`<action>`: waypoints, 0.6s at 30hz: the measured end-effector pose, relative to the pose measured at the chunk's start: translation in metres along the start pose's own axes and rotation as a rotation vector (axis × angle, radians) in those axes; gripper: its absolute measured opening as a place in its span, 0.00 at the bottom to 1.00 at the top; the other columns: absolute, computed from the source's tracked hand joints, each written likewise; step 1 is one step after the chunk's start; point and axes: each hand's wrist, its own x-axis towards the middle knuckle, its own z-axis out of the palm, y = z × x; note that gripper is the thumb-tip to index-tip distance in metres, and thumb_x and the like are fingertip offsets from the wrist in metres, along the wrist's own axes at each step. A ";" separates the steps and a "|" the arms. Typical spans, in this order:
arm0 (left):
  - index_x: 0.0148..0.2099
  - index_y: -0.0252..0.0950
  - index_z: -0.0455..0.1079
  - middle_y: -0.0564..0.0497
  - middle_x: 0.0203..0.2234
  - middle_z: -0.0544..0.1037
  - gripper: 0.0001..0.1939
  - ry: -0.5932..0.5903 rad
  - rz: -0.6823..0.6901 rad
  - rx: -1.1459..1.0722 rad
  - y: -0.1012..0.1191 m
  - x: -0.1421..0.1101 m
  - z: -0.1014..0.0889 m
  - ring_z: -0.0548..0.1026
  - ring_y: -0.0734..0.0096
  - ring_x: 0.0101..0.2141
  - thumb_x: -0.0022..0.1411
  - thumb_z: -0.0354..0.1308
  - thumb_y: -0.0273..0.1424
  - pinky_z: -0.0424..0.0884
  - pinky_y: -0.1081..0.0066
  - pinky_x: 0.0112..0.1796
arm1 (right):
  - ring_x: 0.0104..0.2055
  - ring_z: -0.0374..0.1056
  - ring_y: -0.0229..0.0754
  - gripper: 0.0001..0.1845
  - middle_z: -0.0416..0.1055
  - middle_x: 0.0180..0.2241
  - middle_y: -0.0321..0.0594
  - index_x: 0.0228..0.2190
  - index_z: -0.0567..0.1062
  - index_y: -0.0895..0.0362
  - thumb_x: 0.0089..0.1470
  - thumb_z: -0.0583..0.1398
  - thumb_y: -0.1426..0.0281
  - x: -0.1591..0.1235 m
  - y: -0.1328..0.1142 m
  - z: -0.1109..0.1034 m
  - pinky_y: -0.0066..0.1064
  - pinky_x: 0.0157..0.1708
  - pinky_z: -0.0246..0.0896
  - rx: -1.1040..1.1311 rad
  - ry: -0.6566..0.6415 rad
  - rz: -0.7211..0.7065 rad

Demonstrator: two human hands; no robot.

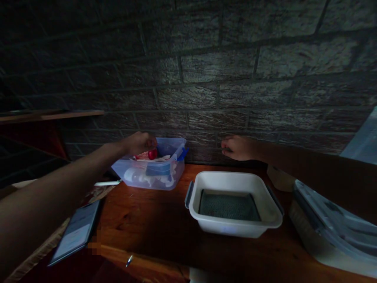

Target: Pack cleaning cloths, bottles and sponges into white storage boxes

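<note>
My left hand is over the left side of a translucent plastic bin. Its fingers curl downward, and whatever they may hold is hidden. Just below the fingertips, a red round object and a red patterned piece lie among white items inside the bin. My right hand hovers in front of the wall, behind a white tub with grey side clips. Its fingers bend loosely with a gap at the thumb, and I see nothing in them. A dark green textured cloth lies flat in the tub.
A lidded container stands at the right, under my right forearm. Below my left arm lies a phone-like device beside the wooden table. A wooden shelf juts out at left, and a brick wall closes the back.
</note>
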 end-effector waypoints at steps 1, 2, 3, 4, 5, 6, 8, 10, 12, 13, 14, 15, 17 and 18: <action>0.47 0.33 0.78 0.56 0.34 0.83 0.10 -0.002 -0.017 0.019 -0.007 0.002 0.002 0.72 0.75 0.33 0.63 0.63 0.25 0.61 0.79 0.37 | 0.45 0.74 0.49 0.14 0.78 0.44 0.50 0.42 0.79 0.60 0.66 0.56 0.65 0.003 0.001 0.002 0.35 0.41 0.61 0.001 -0.002 0.001; 0.50 0.32 0.76 0.55 0.36 0.82 0.12 -0.016 -0.030 0.039 -0.013 0.005 0.003 0.71 0.76 0.34 0.63 0.64 0.25 0.60 0.80 0.37 | 0.45 0.74 0.49 0.14 0.78 0.44 0.50 0.41 0.79 0.60 0.66 0.56 0.65 0.005 0.002 0.004 0.35 0.41 0.61 0.003 -0.004 0.002; 0.52 0.31 0.75 0.54 0.38 0.82 0.15 -0.032 -0.041 0.059 -0.019 0.008 0.005 0.71 0.76 0.35 0.63 0.64 0.25 0.60 0.80 0.38 | 0.45 0.74 0.49 0.14 0.78 0.44 0.50 0.41 0.79 0.60 0.65 0.56 0.66 0.008 0.003 0.006 0.35 0.41 0.61 0.005 -0.006 0.001; 0.54 0.30 0.74 0.54 0.40 0.82 0.17 -0.034 -0.056 0.076 -0.024 0.011 0.006 0.71 0.76 0.36 0.63 0.65 0.24 0.60 0.80 0.38 | 0.44 0.74 0.49 0.14 0.78 0.43 0.50 0.41 0.79 0.61 0.65 0.56 0.66 0.011 0.003 0.009 0.35 0.41 0.61 0.009 -0.008 0.001; 0.55 0.29 0.73 0.53 0.42 0.83 0.20 -0.036 -0.068 0.093 -0.029 0.015 0.007 0.71 0.76 0.37 0.62 0.67 0.24 0.60 0.81 0.39 | 0.44 0.74 0.49 0.14 0.78 0.43 0.50 0.41 0.79 0.61 0.65 0.57 0.66 0.014 0.004 0.011 0.35 0.40 0.61 0.015 -0.010 -0.001; 0.57 0.29 0.72 0.53 0.43 0.83 0.22 -0.039 -0.079 0.110 -0.032 0.018 0.009 0.70 0.76 0.37 0.61 0.68 0.23 0.59 0.81 0.39 | 0.43 0.74 0.49 0.14 0.78 0.43 0.51 0.41 0.79 0.61 0.65 0.57 0.66 0.017 0.005 0.014 0.35 0.40 0.61 0.021 -0.012 -0.003; 0.58 0.28 0.71 0.52 0.44 0.83 0.25 -0.048 -0.096 0.139 -0.038 0.027 0.014 0.70 0.76 0.38 0.59 0.69 0.23 0.58 0.82 0.40 | 0.43 0.74 0.49 0.14 0.78 0.43 0.51 0.42 0.79 0.62 0.65 0.57 0.67 0.022 0.006 0.020 0.35 0.40 0.61 0.038 -0.019 -0.007; 0.60 0.26 0.70 0.51 0.44 0.83 0.28 -0.065 -0.119 0.167 -0.041 0.036 0.023 0.69 0.76 0.39 0.58 0.70 0.24 0.57 0.82 0.40 | 0.43 0.74 0.50 0.15 0.78 0.43 0.52 0.42 0.80 0.63 0.65 0.57 0.66 0.026 0.006 0.028 0.36 0.41 0.61 0.059 -0.036 -0.009; 0.63 0.24 0.67 0.49 0.46 0.82 0.32 -0.095 -0.141 0.189 -0.043 0.046 0.033 0.68 0.76 0.40 0.58 0.71 0.25 0.56 0.82 0.40 | 0.43 0.74 0.50 0.15 0.79 0.43 0.51 0.42 0.80 0.63 0.65 0.57 0.66 0.029 0.005 0.035 0.36 0.42 0.61 0.081 -0.066 -0.008; 0.63 0.24 0.67 0.48 0.48 0.81 0.34 -0.117 -0.149 0.198 -0.044 0.051 0.038 0.67 0.75 0.41 0.58 0.72 0.25 0.55 0.82 0.41 | 0.43 0.74 0.49 0.15 0.79 0.43 0.50 0.42 0.80 0.62 0.66 0.57 0.65 0.029 0.004 0.039 0.36 0.42 0.61 0.093 -0.084 -0.008; 0.64 0.24 0.66 0.47 0.50 0.80 0.35 -0.141 -0.154 0.204 -0.045 0.056 0.042 0.67 0.74 0.43 0.57 0.72 0.25 0.56 0.81 0.42 | 0.43 0.74 0.49 0.15 0.79 0.43 0.49 0.42 0.80 0.62 0.65 0.57 0.65 0.029 0.002 0.042 0.35 0.42 0.60 0.108 -0.100 -0.011; 0.64 0.24 0.66 0.46 0.52 0.79 0.35 -0.165 -0.158 0.210 -0.045 0.060 0.046 0.67 0.72 0.45 0.56 0.72 0.25 0.57 0.80 0.44 | 0.43 0.74 0.48 0.14 0.79 0.43 0.48 0.42 0.80 0.61 0.65 0.58 0.66 0.029 0.000 0.044 0.34 0.42 0.60 0.125 -0.111 -0.018; 0.63 0.24 0.66 0.44 0.53 0.77 0.36 -0.207 -0.163 0.225 -0.045 0.064 0.049 0.68 0.68 0.48 0.55 0.73 0.24 0.60 0.75 0.49 | 0.42 0.73 0.46 0.13 0.79 0.43 0.47 0.42 0.81 0.61 0.64 0.59 0.67 0.029 -0.004 0.047 0.33 0.42 0.59 0.163 -0.114 -0.046; 0.63 0.23 0.66 0.43 0.54 0.77 0.35 -0.221 -0.164 0.234 -0.044 0.064 0.049 0.68 0.66 0.50 0.55 0.73 0.24 0.62 0.72 0.51 | 0.41 0.73 0.45 0.13 0.79 0.42 0.47 0.42 0.81 0.61 0.64 0.59 0.67 0.030 -0.006 0.047 0.33 0.41 0.59 0.185 -0.106 -0.064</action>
